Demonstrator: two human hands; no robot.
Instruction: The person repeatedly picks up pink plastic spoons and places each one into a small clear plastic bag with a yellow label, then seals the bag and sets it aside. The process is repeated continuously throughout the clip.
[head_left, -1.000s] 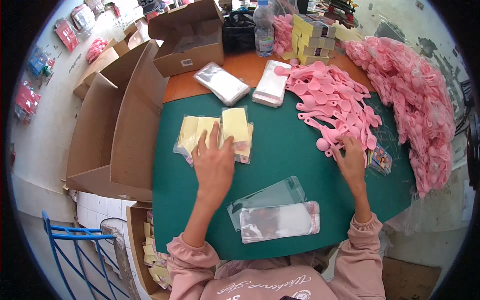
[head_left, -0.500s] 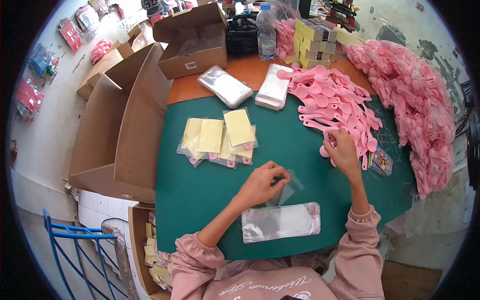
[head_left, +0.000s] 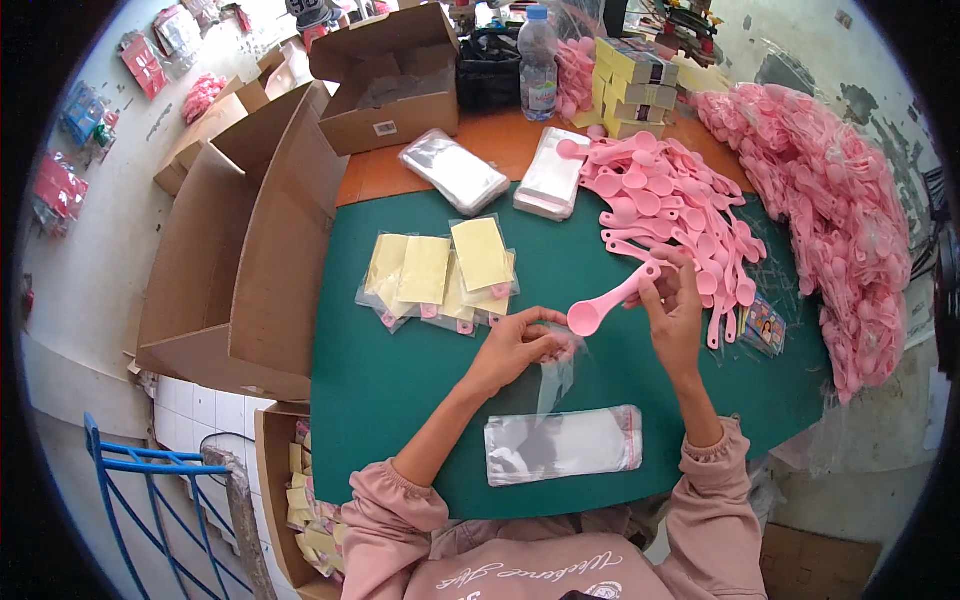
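My right hand (head_left: pixel 672 308) grips a pink plastic measuring spoon (head_left: pixel 612 302) by its handle end, with the bowl pointing left. Close to that bowl, my left hand (head_left: pixel 520 350) pinches a clear plastic bag (head_left: pixel 555 383) that hangs down from the fingers. Below it a stack of clear bags (head_left: pixel 560 446) lies flat on the green table mat (head_left: pixel 420 400). Beyond my right hand spreads a heap of loose pink spoons (head_left: pixel 655 195). Left of centre lie several packed bags with pale yellow cards (head_left: pixel 424 272), pink bits showing at their lower edges.
Two more bag stacks, one (head_left: pixel 454 172) tilted and one (head_left: pixel 549 172) straighter, lie at the back. A water bottle (head_left: pixel 538 68) stands near stacked cards (head_left: pixel 634 85). Bagged pink spoons (head_left: pixel 825 240) pile up at right. An open cardboard box (head_left: pixel 270 240) stands left; printed cards (head_left: pixel 764 328) lie right.
My right hand has lifted a pink spoon from the heap and brought it left, toward the bag. My left hand has raised the bag slightly off the stack.
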